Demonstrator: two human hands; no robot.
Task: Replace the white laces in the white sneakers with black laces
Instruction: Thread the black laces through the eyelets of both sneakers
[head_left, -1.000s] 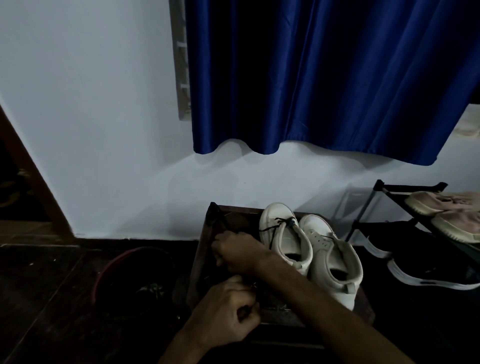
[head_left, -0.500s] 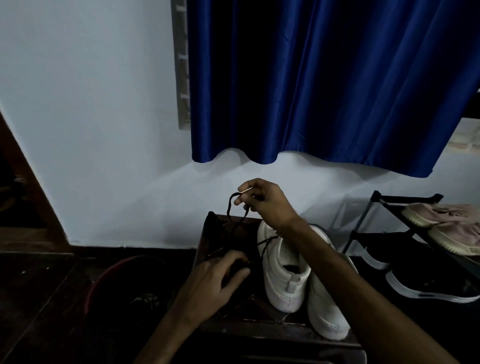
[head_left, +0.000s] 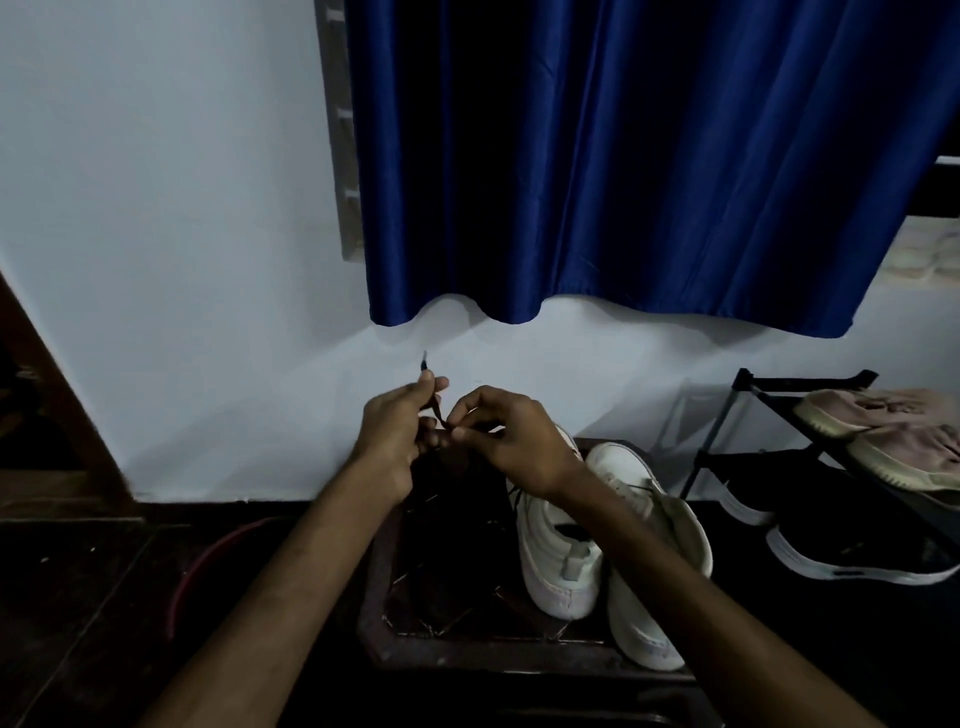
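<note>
Two white sneakers stand side by side on a dark low stool (head_left: 374, 618), heels toward me: the left sneaker (head_left: 556, 561) and the right sneaker (head_left: 649, 571). A black lace (head_left: 432, 402) is held up in the air above the stool. My left hand (head_left: 397, 431) pinches it near its tip, which sticks up past my fingers. My right hand (head_left: 506, 434) pinches the same lace just to the right, fingertips close to the left hand. The lace's lower run is lost against the dark stool. A thin black lace crosses the sneakers' fronts, partly hidden by my right wrist.
A black shoe rack (head_left: 810, 382) at the right holds pinkish shoes (head_left: 883, 421) above and black shoes with white soles (head_left: 857, 551) below. A dark red tub (head_left: 192, 566) sits left of the stool. A blue curtain (head_left: 623, 156) hangs on the white wall behind.
My left hand rose from the stool top and took hold of the lace. My right hand came down and toward the left hand, so both hands now meet on the lace.
</note>
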